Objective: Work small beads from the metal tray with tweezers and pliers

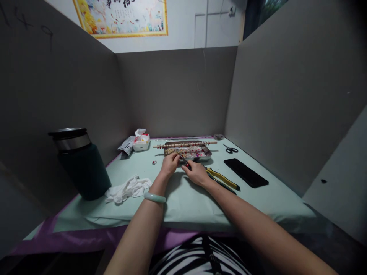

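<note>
My right hand is closed on a slim, pointed dark tool with a touch of red; its exact kind is unclear. The tool's tip reaches toward my left hand, whose fingers are pinched together on something too small to make out. Both hands are at the near edge of a metal tray holding loose gold, red and pink beads. Across the tray rests a wooden stick with several small beaded rings around it. Pliers with yellow and black handles lie beside my right hand, their jaws hidden. A small ring lies left of my left hand.
On the left stand a dark green bottle, a crumpled white cloth or tissue, a tissue pack and a silvery packet. To the right lie a black phone and scissors. Grey partitions enclose the table.
</note>
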Motion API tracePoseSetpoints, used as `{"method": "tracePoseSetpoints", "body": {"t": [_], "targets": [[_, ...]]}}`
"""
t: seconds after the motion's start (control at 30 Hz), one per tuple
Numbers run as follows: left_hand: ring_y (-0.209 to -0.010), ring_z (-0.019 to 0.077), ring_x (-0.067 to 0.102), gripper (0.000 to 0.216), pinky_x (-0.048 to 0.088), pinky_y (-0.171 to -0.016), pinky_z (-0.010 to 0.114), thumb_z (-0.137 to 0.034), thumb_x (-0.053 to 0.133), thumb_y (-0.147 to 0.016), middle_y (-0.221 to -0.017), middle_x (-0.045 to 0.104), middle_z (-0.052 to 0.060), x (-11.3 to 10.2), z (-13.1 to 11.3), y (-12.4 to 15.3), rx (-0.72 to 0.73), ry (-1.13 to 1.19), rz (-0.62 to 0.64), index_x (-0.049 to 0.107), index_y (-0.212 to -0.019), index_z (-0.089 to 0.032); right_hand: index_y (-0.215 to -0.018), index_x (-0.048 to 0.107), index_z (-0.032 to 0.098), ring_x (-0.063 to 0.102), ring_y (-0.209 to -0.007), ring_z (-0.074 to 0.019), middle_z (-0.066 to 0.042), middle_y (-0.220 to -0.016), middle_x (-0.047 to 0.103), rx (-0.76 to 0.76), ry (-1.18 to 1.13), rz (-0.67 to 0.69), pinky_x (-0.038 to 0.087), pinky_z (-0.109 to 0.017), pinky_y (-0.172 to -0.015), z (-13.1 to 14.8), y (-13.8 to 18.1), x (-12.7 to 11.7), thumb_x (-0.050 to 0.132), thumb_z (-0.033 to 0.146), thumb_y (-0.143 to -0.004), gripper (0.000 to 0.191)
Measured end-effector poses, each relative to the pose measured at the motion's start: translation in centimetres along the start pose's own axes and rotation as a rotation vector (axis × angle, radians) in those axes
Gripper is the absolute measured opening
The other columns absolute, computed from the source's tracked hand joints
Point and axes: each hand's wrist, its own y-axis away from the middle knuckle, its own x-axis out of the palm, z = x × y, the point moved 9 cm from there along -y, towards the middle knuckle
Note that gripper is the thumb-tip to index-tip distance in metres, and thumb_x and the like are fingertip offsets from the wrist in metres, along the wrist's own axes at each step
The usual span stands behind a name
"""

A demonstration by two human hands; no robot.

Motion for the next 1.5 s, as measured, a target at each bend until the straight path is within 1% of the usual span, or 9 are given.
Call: {"method": "tracePoseSetpoints", "body": {"t": [0.4, 0.53, 0.6, 0.67, 0.77, 0.87, 1.0, 1.23, 1.5], "targets": [[-0.054, 0.0121, 0.044, 0.017, 0.029, -0.056, 0.022, -0.019, 0.056, -0.072, -0.051, 0.052, -0.001, -1.0, -1.5, 0.4, 0.074, -0.036, -0.085, 0.059, -0.055, -0.019, -0.073, 0.058, 0.016, 0.044, -0.057, -0.0113, 0.001, -0.062, 0.053, -0.003, -0.332, 0.108, 0.027, -0.023, -0.053, 0.1, -0.4, 0.1, 0.049, 0.043, -0.080, 0.029], [-0.051, 0.0110, 0.042, 0.018, 0.029, -0.054, 0.022, -0.021, 0.055, -0.074, -0.049, 0.050, -0.002, -0.8, -1.7, 0.5, 0.086, -0.062, -0.082, 0.060, -0.057, -0.019, -0.076, 0.056, 0.017, 0.034, -0.047, -0.0086, 0.004, -0.054, 0.042, 0.045, -0.625, 0.263, 0.028, -0.022, -0.048, 0.3, 0.1, 1.0, 0.044, 0.043, -0.082, 0.030], [-0.051, 0.0104, 0.042, 0.017, 0.029, -0.053, 0.021, -0.022, 0.054, -0.075, -0.049, 0.050, -0.002, -0.7, -1.6, 0.4, 0.091, -0.052, -0.078, 0.060, -0.059, -0.018, -0.078, 0.055, 0.017, 0.031, -0.045, -0.0084, 0.005, -0.052, 0.038, 0.061, -0.682, 0.289, 0.027, -0.022, -0.046, 0.4, 0.2, 1.0, 0.042, 0.044, -0.082, 0.031], [-0.049, 0.0095, 0.042, 0.019, 0.029, -0.051, 0.021, -0.024, 0.054, -0.075, -0.049, 0.050, -0.002, -0.5, -1.2, 0.3, 0.061, 0.001, -0.064, 0.057, -0.057, -0.018, -0.077, 0.056, 0.016, 0.037, -0.051, -0.0094, 0.004, -0.055, 0.043, 0.022, -0.628, 0.228, 0.030, -0.023, -0.050, 0.5, 0.0, 0.3, 0.046, 0.044, -0.080, 0.030], [-0.042, 0.0075, 0.038, 0.027, 0.029, -0.044, 0.020, -0.031, 0.050, -0.079, -0.050, 0.048, -0.002, 0.6, 0.0, 0.2, -0.061, 0.209, 0.037, 0.052, -0.056, -0.016, -0.076, 0.059, 0.015, 0.043, -0.060, -0.0115, 0.001, -0.063, 0.051, -0.030, -0.478, 0.139, 0.031, -0.023, -0.056, 0.5, -0.4, -0.5, 0.050, 0.042, -0.079, 0.029], [-0.038, 0.0058, 0.035, 0.028, 0.030, -0.039, 0.020, -0.037, 0.049, -0.080, -0.052, 0.049, -0.002, 1.6, 0.5, 0.5, -0.159, 0.448, 0.137, 0.053, -0.064, -0.015, -0.077, 0.059, 0.015, 0.044, -0.061, -0.0120, 0.001, -0.065, 0.053, -0.030, -0.405, 0.122, 0.031, -0.024, -0.057, 0.1, -0.6, -0.4, 0.048, 0.043, -0.080, 0.031], [-0.037, 0.0046, 0.034, 0.025, 0.032, -0.037, 0.020, -0.037, 0.053, -0.078, -0.053, 0.050, -0.001, 2.0, 0.6, 1.0, -0.242, 0.569, 0.197, 0.055, -0.073, -0.012, -0.077, 0.059, 0.015, 0.043, -0.060, -0.0118, 0.001, -0.064, 0.053, -0.029, -0.358, 0.102, 0.029, -0.023, -0.055, 0.0, -0.5, -0.4, 0.048, 0.045, -0.080, 0.032], [-0.037, 0.0031, 0.034, 0.022, 0.028, -0.036, 0.018, -0.033, 0.062, -0.072, -0.052, 0.046, -0.004, 2.1, 1.2, 1.3, -0.318, 0.612, 0.223, 0.053, -0.072, -0.013, -0.076, 0.058, 0.016, 0.044, -0.060, -0.0126, 0.000, -0.063, 0.052, -0.039, -0.310, 0.095, 0.026, -0.023, -0.055, 0.3, -0.4, -0.6, 0.046, 0.049, -0.080, 0.035], [-0.037, 0.0037, 0.038, 0.025, 0.032, -0.037, 0.019, -0.033, 0.067, -0.068, -0.055, 0.054, -0.002, 1.2, 1.2, 0.9, -0.261, 0.637, 0.118, 0.052, -0.074, -0.013, -0.075, 0.056, 0.016, 0.045, -0.061, -0.0129, 0.000, -0.065, 0.054, -0.033, -0.308, 0.117, 0.027, -0.023, -0.056, 0.1, -0.4, -0.1, 0.045, 0.048, -0.081, 0.034]]}}
